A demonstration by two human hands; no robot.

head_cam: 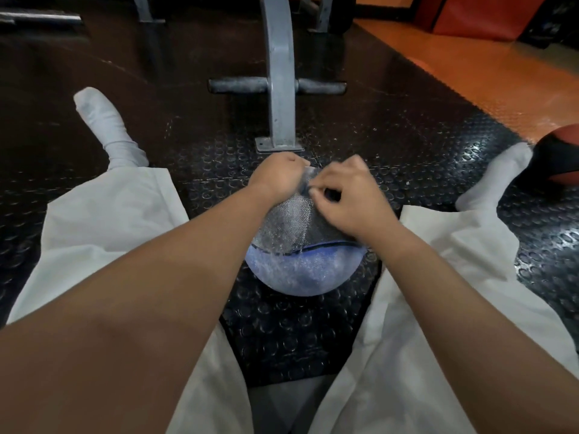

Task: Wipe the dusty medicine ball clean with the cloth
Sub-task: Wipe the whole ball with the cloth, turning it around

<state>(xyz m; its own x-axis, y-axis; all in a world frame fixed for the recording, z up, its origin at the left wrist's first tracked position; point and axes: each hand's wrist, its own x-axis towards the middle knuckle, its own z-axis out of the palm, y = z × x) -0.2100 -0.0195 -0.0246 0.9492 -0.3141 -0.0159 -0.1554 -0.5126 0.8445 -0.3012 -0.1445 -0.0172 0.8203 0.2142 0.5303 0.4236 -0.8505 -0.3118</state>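
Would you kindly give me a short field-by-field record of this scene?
setting: person seated on a studded mat, legs apart
ball: blue and black, dusty, on the mat between the legs
cloth: on top of the ball, between both hands
left hand: curled, grips the cloth
right hand: fingers pinch the cloth
nearby: red-black ball at right; grey post ahead

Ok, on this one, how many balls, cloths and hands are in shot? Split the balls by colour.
Blue ball: 1
Red and black ball: 1
Cloth: 1
Hands: 2, left hand and right hand, both gripping the cloth on top of the blue ball
Total: 5
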